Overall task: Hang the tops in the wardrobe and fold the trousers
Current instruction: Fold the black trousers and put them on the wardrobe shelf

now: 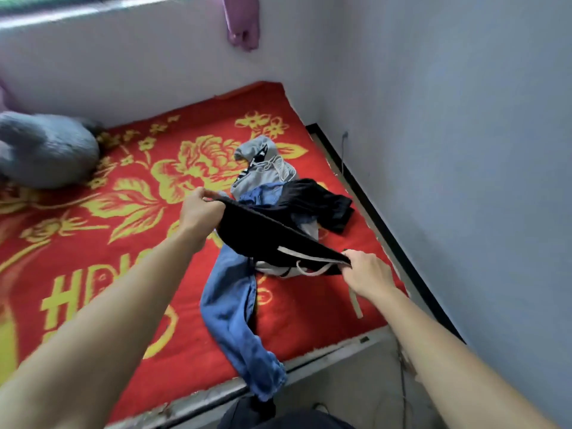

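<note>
1. Head view: far left on the bed (93, 243), a grey cushion (43, 150) is lying well apart from the clothes.
2. Our left hand (201, 209) is pinching one end of the waistband of what we are taking to be black trousers (263, 236), with its fingers curled over the edge.
3. These trousers are hanging stretched between both hands, lifted above the bed, and a white drawstring (286, 250) is showing at the waist. We are judging them light, soft and limp, so the two waistband ends are looking like the right places to hold for folding.
4. Beneath them, blue jeans (229, 305) are sprawling over the bed's edge. We are expecting them to be heavier and stiffer, and best taken by the waistband.
5. Behind, a grey hoodie (263, 162) and another dark garment (318, 199) are lying heaped together, touching.
6. Our right hand (368, 274) is gripping the waistband's other end.
</note>
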### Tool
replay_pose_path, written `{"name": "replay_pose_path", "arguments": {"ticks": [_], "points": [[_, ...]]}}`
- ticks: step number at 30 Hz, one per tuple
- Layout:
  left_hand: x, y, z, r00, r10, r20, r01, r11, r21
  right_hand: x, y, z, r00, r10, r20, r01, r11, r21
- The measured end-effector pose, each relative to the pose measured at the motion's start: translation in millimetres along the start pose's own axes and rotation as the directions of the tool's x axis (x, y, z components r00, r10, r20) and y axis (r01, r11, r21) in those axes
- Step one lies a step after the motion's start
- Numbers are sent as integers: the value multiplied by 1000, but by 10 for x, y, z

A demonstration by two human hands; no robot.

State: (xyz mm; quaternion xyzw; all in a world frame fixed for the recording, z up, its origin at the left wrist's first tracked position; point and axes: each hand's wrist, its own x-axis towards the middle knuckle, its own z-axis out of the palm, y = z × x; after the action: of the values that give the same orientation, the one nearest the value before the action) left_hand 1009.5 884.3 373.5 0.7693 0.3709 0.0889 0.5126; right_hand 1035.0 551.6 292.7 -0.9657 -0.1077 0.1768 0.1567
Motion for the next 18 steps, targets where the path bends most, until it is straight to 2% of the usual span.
{"name": "replay_pose_path", "arguments": {"ticks": [2, 4, 6, 9, 13, 15, 18], "points": [[-62, 324, -292, 992, 86, -92, -87, 996, -13, 132, -236, -342, 985, -66, -158, 63, 998, -25], [-180, 637, -621, 964, 159, -214, -164, 986, -5, 232, -525, -731, 944, -150, -293, 138, 989, -59], [-247, 883, -855, 938, 204, -279, -215, 977, -8, 349, -754, -1090, 898, -203, -389, 177, 979, -103], [-389, 1195, -1239, 904, 247, -350, -267, 964, -10, 426, -1151, -1630, 811, -247, -531, 225, 968, -107], [-475, 1536, -1760, 859, 290, -423, -314, 949, 13, 400, -1629, -2251, 656, -233, -717, 297, 954, -38], [-513, 1649, -2070, 831, 291, -474, -331, 944, -1, 334, -1849, -2485, 646, -180, -741, 331, 942, 60], [-563, 1730, -2558, 787, 312, -533, -374, 927, -10, 149, -2246, -2729, 730, -128, -671, 331, 926, 184]]}}
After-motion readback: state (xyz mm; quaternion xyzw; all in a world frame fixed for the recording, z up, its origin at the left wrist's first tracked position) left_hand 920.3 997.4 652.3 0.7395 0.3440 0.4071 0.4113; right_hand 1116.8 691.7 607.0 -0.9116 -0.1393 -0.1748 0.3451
